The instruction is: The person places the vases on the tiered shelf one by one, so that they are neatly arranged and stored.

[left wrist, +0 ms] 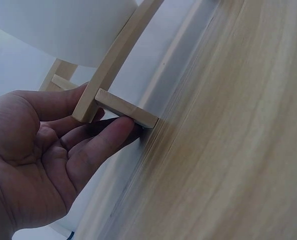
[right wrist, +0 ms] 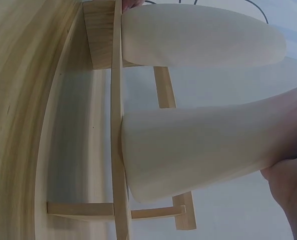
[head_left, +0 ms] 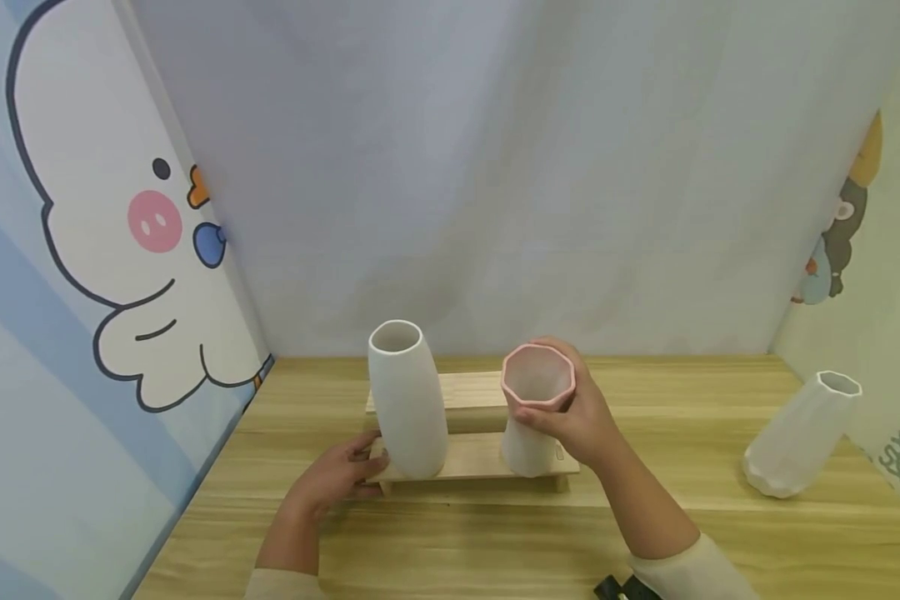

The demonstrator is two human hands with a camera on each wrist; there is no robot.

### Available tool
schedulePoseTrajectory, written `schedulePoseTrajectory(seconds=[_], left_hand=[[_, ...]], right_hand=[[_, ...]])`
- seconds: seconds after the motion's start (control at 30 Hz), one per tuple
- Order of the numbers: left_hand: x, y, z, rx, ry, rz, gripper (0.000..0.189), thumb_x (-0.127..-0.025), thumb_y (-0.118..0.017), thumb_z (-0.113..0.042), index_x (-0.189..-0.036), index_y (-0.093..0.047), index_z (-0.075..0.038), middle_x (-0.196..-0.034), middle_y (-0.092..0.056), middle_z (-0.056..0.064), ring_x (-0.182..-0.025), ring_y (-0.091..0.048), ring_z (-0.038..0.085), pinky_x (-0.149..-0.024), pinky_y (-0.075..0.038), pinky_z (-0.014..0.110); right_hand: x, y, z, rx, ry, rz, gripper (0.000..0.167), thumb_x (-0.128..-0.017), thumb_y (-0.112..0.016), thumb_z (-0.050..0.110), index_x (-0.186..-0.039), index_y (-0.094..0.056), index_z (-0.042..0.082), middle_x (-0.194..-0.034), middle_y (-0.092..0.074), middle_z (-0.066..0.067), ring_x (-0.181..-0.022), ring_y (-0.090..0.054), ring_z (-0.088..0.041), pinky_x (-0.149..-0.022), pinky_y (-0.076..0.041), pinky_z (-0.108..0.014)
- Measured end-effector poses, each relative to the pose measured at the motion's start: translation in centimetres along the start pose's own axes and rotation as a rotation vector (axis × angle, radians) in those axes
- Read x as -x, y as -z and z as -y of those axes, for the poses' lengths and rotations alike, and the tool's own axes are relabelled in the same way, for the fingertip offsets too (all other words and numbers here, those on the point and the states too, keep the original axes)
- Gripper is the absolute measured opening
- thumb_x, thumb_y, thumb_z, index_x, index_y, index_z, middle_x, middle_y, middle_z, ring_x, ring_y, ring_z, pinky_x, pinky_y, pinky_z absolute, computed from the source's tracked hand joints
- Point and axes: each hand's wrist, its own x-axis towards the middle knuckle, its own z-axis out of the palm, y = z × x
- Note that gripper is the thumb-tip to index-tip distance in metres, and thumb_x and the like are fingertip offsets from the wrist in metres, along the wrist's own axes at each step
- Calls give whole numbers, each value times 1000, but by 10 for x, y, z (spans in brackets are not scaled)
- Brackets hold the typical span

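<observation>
A two-tier wooden rack [head_left: 474,457] stands on the table. At its left end my left hand [head_left: 335,475] holds the lower shelf; the left wrist view shows the thumb and fingers around the end of the shelf board [left wrist: 119,60] and its leg [left wrist: 128,108]. A tall white vase [head_left: 410,408] stands upright on the lower shelf beside that hand. Toward the shelf's right end is a flared vase [head_left: 528,450] with a pink rim, its base on the board. My right hand [head_left: 589,423] grips it just under the rim, thumb in front, fingers behind.
A faceted white vase [head_left: 798,437] leans on the right side of the wooden table [head_left: 450,542]. A small black object [head_left: 624,588] lies near the front edge by the right sleeve. A pale curtain [head_left: 495,183] hangs behind, with cartoon-printed panels [head_left: 97,167] at the sides.
</observation>
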Motion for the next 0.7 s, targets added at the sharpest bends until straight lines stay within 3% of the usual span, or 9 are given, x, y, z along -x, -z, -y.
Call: schedulePoseTrajectory(seconds=[0.47, 0.7], left_hand=[[-3, 1, 2, 3, -6, 35, 68, -93, -68, -28, -151, -38, -9, -155, -28, 29, -139, -37, 43, -87, -60, 42], [-2, 2, 3, 7, -16, 39, 67, -94, -68, -27, -151, -38, -8, -156, -28, 28, -139, -36, 43, -87, -60, 43]], right_hand=[[-13, 6, -9, -46, -6, 9, 75, -79, -83, 10, -141, -41, 17, -125, -52, -12, -110, -54, -27, -82, -58, -34], [-18, 5, -11, -18, -43, -22, 73, -80, -82, 11, -141, -42, 19, -127, -53, -11, -111, -54, -28, -85, -57, -33]])
